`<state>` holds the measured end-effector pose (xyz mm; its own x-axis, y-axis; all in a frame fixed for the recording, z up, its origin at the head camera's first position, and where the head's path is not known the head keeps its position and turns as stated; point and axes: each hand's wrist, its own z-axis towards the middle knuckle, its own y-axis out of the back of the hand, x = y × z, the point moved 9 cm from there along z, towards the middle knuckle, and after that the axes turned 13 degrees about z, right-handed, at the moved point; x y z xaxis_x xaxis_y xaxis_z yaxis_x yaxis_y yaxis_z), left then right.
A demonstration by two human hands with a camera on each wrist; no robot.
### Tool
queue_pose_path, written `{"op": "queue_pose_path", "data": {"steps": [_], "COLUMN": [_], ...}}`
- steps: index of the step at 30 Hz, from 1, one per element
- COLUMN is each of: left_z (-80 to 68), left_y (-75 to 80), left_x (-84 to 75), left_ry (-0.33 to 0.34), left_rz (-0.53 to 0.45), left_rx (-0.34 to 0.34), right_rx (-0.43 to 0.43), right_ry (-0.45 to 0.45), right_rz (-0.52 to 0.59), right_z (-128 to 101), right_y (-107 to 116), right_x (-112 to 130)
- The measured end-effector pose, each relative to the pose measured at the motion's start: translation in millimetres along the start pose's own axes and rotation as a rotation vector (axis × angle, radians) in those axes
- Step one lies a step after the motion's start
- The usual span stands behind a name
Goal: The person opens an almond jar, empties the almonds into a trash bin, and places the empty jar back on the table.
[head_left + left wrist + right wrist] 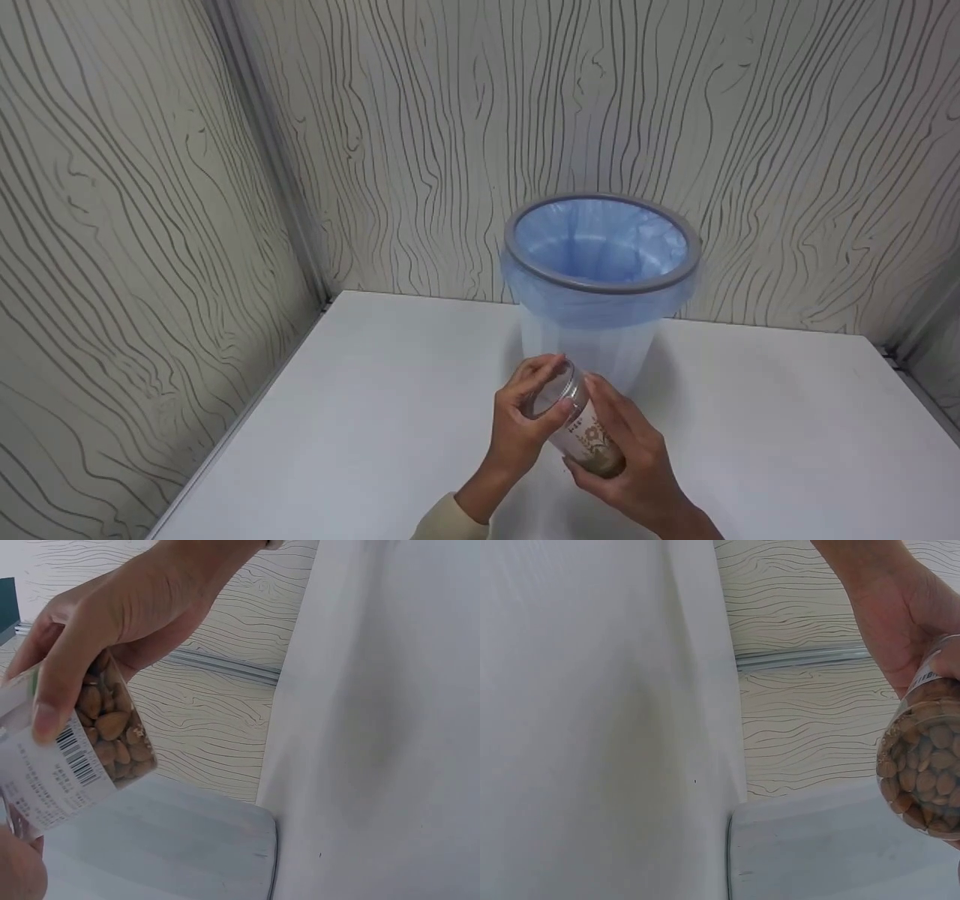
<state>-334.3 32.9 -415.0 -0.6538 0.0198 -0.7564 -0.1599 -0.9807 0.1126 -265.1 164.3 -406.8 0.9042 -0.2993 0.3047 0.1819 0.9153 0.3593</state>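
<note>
Jar (581, 427) of nuts tilted, lid end up toward bin (600, 259). Right hand (630, 465) grips body; left hand (525, 420) curls round lid, above desk (360, 420).

Pale beige wall panels with dark wavy wood-grain lines (135, 225), filling upper frame; grey metal corner strip (270, 150), upper left; smooth white rectangular tabletop (360, 420), lower frame.

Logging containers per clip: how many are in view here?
2. A jar of nuts, held in both hands, left hand at its lid end, right hand at its base; a lined bin behind it on the table.
</note>
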Motion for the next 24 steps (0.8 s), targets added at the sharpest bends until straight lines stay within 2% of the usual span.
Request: {"op": "queue_pose_path", "data": {"steps": [10, 17, 24], "left_z": [-0.8, -4.1, -4.7], "left_y": [0.6, 0.6, 0.0], "left_x": [-3.0, 4.6, 7.7], "left_ry": [0.018, 0.115, 0.137], "left_rz": [0.014, 0.079, 0.073], "left_rx": [-0.018, -0.071, -0.086], "right_rx": [-0.002, 0.006, 0.02], "right_ry": [0.018, 0.055, 0.027], "right_rz": [-0.008, -0.161, -0.142], "right_z": [0, -3, -4], "right_y": [-1, -3, -3], "right_x": [3, 1, -3]}}
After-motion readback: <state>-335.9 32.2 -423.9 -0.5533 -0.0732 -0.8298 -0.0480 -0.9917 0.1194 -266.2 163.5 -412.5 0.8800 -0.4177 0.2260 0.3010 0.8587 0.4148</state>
